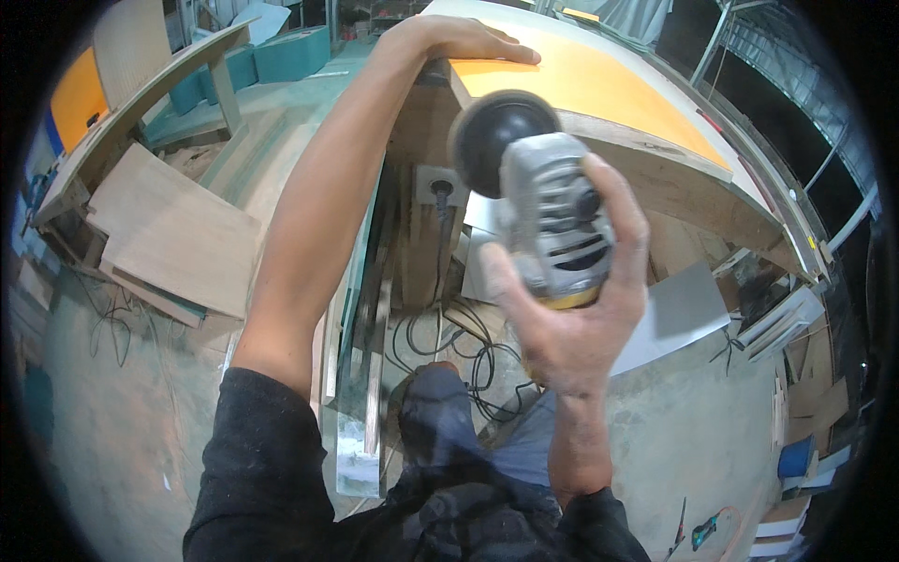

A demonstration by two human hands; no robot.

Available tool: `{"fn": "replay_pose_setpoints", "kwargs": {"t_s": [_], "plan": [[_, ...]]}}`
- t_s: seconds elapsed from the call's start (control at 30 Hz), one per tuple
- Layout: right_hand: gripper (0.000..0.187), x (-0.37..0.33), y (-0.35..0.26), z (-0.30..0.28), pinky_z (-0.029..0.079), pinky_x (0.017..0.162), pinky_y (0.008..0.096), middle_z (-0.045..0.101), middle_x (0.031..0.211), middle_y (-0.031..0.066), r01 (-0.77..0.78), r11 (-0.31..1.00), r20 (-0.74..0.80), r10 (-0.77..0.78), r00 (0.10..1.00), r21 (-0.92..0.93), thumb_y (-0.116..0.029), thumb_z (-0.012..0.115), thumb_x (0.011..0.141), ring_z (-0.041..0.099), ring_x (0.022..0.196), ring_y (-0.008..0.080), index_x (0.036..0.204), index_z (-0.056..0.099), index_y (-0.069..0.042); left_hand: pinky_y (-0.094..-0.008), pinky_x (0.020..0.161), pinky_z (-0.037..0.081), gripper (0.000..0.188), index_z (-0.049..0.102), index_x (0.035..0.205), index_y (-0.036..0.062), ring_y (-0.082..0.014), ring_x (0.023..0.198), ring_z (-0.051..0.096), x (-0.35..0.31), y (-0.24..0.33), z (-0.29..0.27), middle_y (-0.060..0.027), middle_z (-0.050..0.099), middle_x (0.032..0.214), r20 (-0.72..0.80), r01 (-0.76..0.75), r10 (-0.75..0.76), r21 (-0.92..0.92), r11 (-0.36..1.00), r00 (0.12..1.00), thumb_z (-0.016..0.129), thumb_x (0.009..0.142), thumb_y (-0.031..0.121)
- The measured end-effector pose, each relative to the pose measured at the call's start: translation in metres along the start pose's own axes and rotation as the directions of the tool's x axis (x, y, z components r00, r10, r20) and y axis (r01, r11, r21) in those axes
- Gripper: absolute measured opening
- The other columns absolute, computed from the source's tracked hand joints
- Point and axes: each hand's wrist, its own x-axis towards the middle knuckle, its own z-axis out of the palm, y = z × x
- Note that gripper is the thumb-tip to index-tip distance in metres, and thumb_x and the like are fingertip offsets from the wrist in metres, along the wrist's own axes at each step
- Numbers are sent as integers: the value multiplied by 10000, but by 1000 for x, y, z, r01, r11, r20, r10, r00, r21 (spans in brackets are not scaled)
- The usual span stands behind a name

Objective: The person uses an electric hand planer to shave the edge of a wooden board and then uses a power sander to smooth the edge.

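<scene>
My right hand [585, 332] is wrapped round the grey body of an angle grinder [557, 211], thumb on one side and fingers on the other. The grinder's round black disc [501, 131] is up beside the near edge of a yellow-orange panel [581, 80]; I cannot tell whether it touches. On the workbench [646, 150], the panel lies flat. My left arm reaches far forward, and my left hand [473, 42] rests with fingers stretched out at the panel's far left corner. Part of that hand is hidden by its own wrist.
A power socket [440, 187] with a plug is on the bench leg. Black cables [482, 361] lie coiled on the floor by my feet. A white sheet [679, 314] leans under the bench. Wooden boards [178, 229] stand at left; a small power tool [704, 532] lies lower right.
</scene>
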Motion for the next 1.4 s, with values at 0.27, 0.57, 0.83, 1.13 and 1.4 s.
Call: {"fn": "replay_pose_setpoints", "kwargs": {"t_s": [0.27, 0.57, 0.83, 1.13, 1.4], "plan": [[786, 7, 16, -26, 555, 969, 324, 596, 1311, 134, -41, 999, -71, 41, 997, -10, -4, 812, 746, 664, 1099, 202, 1463, 497, -74, -492, 1222, 342, 968, 567, 1496, 211, -323, 1424, 494, -19, 9, -1, -108, 508, 1564, -39, 46, -42, 114, 992, 998, 568, 789, 872], [792, 14, 24, -46, 573, 958, 346, 610, 1324, 131, -19, 999, -71, 17, 997, -35, -54, 808, 736, 669, 1108, 219, 1468, 510, -106, -476, 1226, 341, 951, 574, 1491, 209, -326, 1422, 494, -11, 17, 0, -130, 523, 1548, -10, 8, -7, 122, 993, 1000, 562, 804, 866], [750, 14, 14, -36, 546, 984, 328, 627, 1299, 132, -83, 996, -44, 82, 996, -40, -77, 813, 754, 663, 1115, 213, 1449, 529, -94, -487, 1221, 336, 847, 575, 1492, 198, -336, 1433, 477, -16, 11, -6, -137, 506, 1562, 4, 66, -67, 146, 987, 998, 533, 891, 795], [744, 22, 46, -95, 577, 925, 339, 645, 1253, 116, -227, 973, -224, 230, 947, 37, -57, 802, 733, 680, 1061, 207, 1430, 546, -99, -521, 1233, 284, 832, 553, 1511, 208, -352, 1454, 444, -8, 14, 0, -137, 500, 1567, 38, 69, -74, 115, 991, 997, 504, 913, 785], [764, 14, 28, -57, 536, 989, 344, 631, 1297, 131, -90, 994, -88, 85, 993, -62, -87, 840, 734, 650, 1148, 229, 1438, 543, -94, -487, 1220, 318, 823, 542, 1519, 192, -335, 1435, 468, -8, 7, -4, -152, 518, 1548, 21, 90, -94, 137, 986, 995, 540, 918, 755]]}}
